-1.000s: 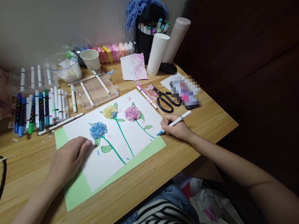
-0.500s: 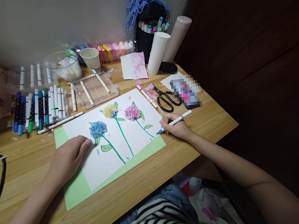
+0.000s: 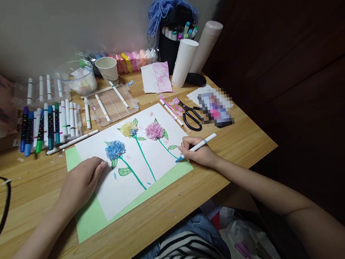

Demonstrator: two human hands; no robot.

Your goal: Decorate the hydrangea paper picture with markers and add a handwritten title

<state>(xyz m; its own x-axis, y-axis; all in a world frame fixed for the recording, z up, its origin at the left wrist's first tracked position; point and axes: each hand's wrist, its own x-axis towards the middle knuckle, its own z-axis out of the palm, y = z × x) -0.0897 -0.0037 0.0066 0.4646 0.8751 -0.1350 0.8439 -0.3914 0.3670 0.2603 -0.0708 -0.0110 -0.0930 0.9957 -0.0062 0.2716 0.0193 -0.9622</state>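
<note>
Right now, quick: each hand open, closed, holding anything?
Left hand: resting on the white paper; fingers partly hidden, so open or closed can't be told.
Right hand: closed on the blue-tipped marker.

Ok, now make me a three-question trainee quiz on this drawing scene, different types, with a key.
1. True or false: the right hand holds a blue-tipped marker.
2. Which is nearest the left hand: a) yellow flower, b) blue flower, c) pink flower?
3. Fill in: the white sheet lies on top of a ____.

Key: 1 true; 2 b; 3 green sheet.
</note>
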